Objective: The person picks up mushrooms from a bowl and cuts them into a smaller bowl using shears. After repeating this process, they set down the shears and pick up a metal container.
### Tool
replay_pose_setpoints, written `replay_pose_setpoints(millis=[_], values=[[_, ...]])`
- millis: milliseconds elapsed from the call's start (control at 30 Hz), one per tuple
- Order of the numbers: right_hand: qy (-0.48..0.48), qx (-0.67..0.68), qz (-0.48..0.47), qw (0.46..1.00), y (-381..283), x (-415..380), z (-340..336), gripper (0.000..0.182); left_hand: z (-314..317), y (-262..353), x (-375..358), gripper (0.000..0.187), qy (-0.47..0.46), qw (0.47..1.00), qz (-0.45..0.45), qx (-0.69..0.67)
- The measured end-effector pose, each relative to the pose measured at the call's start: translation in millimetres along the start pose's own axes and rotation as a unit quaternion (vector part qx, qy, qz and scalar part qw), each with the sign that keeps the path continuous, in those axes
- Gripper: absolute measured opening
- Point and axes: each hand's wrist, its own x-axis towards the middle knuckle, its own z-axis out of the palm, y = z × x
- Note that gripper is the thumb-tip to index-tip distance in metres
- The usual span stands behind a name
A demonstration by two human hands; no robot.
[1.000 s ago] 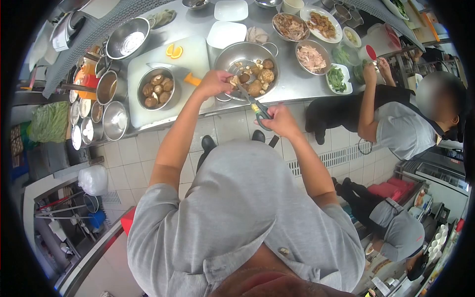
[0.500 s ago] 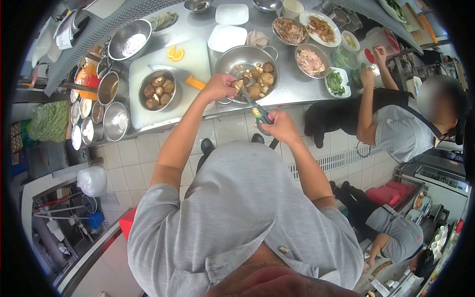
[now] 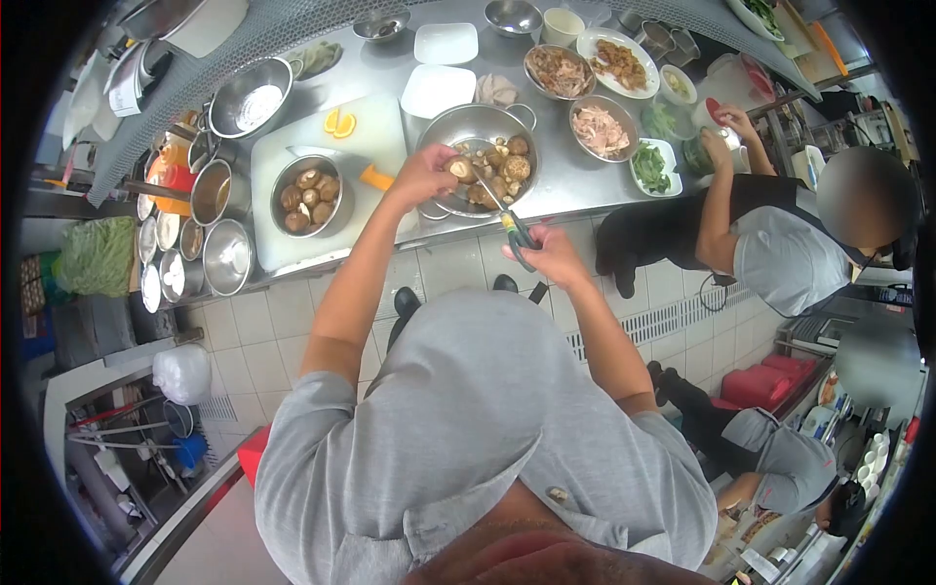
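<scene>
My left hand [image 3: 427, 177] pinches a mushroom [image 3: 459, 170], its pale underside showing, over the left side of a large metal colander [image 3: 450, 125]. Closed around the dark green and yellow handles of a pair of scissors [image 3: 517, 232] is my right hand [image 3: 552, 255], at the counter's front edge. The blades point up and left, close to the held mushroom. Several mushrooms [image 3: 511, 168] and small pale pieces lie in the colander. To the left, a metal bowl [image 3: 333, 216] of brown mushrooms sits on a white cutting board [image 3: 375, 127], beside a knife with an orange handle [image 3: 375, 177].
Orange slices [image 3: 339, 124] lie on the board. Behind the colander are white dishes [image 3: 439, 92]. Bowls of meat [image 3: 600, 130] and a dish of greens [image 3: 651, 168] stand right. A co-worker [image 3: 780, 234] works at the right; another person [image 3: 780, 453] is lower right.
A mushroom with its round pale underside up now shows in my left hand, where a small piece showed before. The view has shifted slightly. The lower-right person has moved a little.
</scene>
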Motion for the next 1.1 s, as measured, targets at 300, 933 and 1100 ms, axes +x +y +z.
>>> replay_pose_setpoints(millis=[300,933,1100], values=[[-0.137,0.129,-0.029,0.982,-2,26,38,0.048,-32,8,-36,0.035,0.113,0.986,0.058,-0.107],[-0.281,0.049,-0.003,0.958,-99,73,170,0.049,-134,-42,-155,0.021,0.366,0.925,0.038,-0.097],[-0.282,0.052,-0.006,0.958,-102,79,184,0.048,-150,-48,-164,0.022,0.381,0.917,0.014,-0.119]])
